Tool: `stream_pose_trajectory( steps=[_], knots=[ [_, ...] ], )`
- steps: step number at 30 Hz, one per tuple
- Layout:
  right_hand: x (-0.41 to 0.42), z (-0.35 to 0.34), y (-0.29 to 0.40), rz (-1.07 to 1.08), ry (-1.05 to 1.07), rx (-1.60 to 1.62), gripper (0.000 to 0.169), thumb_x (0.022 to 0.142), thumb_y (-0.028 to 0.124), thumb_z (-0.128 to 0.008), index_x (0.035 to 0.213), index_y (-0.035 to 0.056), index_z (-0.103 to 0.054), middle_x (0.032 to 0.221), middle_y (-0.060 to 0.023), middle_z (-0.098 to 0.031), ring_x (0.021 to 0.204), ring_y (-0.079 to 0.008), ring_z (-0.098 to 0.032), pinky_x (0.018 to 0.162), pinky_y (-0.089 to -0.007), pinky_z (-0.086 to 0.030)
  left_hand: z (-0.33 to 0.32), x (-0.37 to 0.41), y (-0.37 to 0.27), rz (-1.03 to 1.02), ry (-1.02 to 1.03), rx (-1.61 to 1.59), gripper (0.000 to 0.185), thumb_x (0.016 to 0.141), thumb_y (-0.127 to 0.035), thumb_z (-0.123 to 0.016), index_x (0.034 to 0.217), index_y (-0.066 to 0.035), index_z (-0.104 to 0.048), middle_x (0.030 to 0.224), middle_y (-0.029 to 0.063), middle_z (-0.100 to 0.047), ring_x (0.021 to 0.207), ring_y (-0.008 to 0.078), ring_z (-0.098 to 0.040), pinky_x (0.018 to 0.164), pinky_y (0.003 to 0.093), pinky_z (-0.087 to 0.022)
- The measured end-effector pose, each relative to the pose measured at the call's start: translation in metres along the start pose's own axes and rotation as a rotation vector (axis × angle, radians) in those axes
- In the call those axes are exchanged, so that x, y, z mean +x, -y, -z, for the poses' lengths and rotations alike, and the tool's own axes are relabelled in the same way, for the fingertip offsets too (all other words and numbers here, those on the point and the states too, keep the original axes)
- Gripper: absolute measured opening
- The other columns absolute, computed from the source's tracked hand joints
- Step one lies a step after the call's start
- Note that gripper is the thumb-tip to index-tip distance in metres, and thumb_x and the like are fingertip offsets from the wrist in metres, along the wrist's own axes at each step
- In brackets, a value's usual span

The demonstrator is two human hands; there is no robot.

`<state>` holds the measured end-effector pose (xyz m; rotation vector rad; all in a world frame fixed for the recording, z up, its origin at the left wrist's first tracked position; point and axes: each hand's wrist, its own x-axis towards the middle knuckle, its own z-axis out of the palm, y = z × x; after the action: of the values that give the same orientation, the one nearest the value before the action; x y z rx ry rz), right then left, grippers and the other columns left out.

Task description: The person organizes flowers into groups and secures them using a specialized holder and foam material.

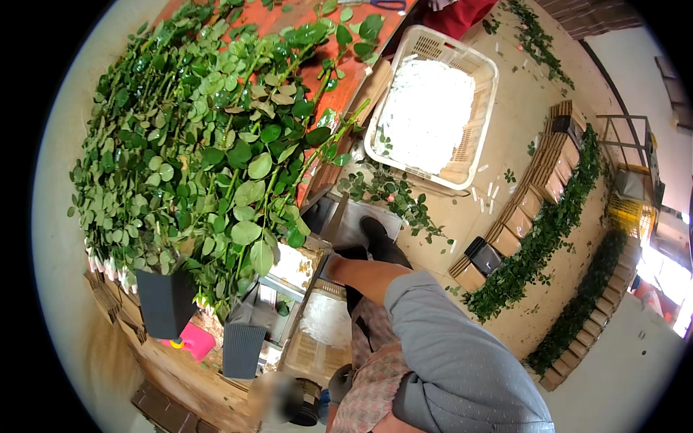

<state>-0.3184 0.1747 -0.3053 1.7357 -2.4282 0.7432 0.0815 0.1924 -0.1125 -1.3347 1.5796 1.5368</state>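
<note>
My right forearm, in a rolled grey sleeve, reaches to the edge of a metal-framed work stand (288,295). My right hand (325,267) is mostly hidden there, and its grip does not show. Low in the view, my left hand (340,383) wears a dark glove and is beside my pink checked apron (373,346); its fingers are partly hidden. Long leafy rose stems (216,135) lie heaped on a red-orange table (338,81). Pale wrapped flower heads (111,270) hang at their lower left end. Dark corrugated wraps (165,303) stand below the leaves.
A white plastic basket (482,124) holds white strips. Another crate (311,352) with white strips sits beside my legs. Loose stems (403,197) lie near my boot (373,230). Rows of cardboard-wrapped bunches (520,227) line the floor. Blue-handled scissors (387,4) rest on the table.
</note>
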Motion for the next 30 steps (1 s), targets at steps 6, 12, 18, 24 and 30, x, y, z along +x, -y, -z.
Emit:
stream_pose_trajectory(
  steps=[6,12,18,24,30],
  knots=[
    [0.038,-0.034,-0.019,0.074,0.216,0.022,0.025,0.087,0.021,-0.058,0.106,0.0068,-0.066,0.114,-0.0127,-0.065,0.112,-0.0318,-0.061,0.095,-0.0417,-0.049,-0.026,-0.003,-0.065,0.11,-0.006,0.06,0.034,0.095,-0.02,-0.068,0.118,0.005,-0.067,0.099,0.0135,-0.075,0.088,0.0171,-0.072,0.077,0.0301,-0.057],
    [0.047,-0.021,-0.013,0.158,0.36,0.059,0.025,0.087,0.021,-0.058,0.106,0.0061,-0.067,0.115,-0.014,-0.066,0.112,-0.0318,-0.062,0.092,-0.0427,-0.051,-0.028,-0.003,-0.051,0.09,-0.028,0.032,0.037,0.094,-0.021,-0.068,0.118,0.006,-0.066,0.099,0.0145,-0.075,0.086,0.018,-0.073,0.075,0.0298,-0.058],
    [0.029,0.045,0.0,0.34,0.671,0.167,0.026,0.088,0.021,-0.058,0.106,0.0053,-0.067,0.117,-0.0153,-0.067,0.112,-0.0317,-0.063,0.09,-0.0437,-0.053,-0.028,0.002,-0.042,-0.132,-0.1,0.184,0.034,0.093,-0.025,-0.071,0.116,0.0,-0.069,0.099,0.0165,-0.075,0.082,0.0225,-0.075,0.072,0.0328,-0.058],
    [-0.074,0.216,-0.044,0.298,1.122,0.431,0.026,0.092,0.028,-0.058,0.103,0.0099,-0.073,0.108,-0.0137,-0.072,0.104,-0.0333,-0.068,0.092,-0.0457,-0.053,-0.015,0.002,-0.156,-0.396,-0.15,0.406,0.028,0.092,-0.021,-0.07,0.113,-0.002,-0.07,0.098,0.0161,-0.072,0.08,0.0252,-0.072,0.071,0.0361,-0.057],
    [-0.016,0.381,-0.07,-0.634,0.652,0.806,0.034,0.096,0.031,-0.051,0.109,0.0053,-0.07,0.101,-0.0172,-0.07,0.093,-0.0316,-0.067,0.085,-0.0391,-0.051,-0.005,-0.038,-0.294,-0.745,-0.216,0.336,0.034,0.089,-0.018,-0.071,0.119,-0.003,-0.066,0.106,0.0159,-0.069,0.093,0.0328,-0.068,0.082,0.0392,-0.055]
  ],
)
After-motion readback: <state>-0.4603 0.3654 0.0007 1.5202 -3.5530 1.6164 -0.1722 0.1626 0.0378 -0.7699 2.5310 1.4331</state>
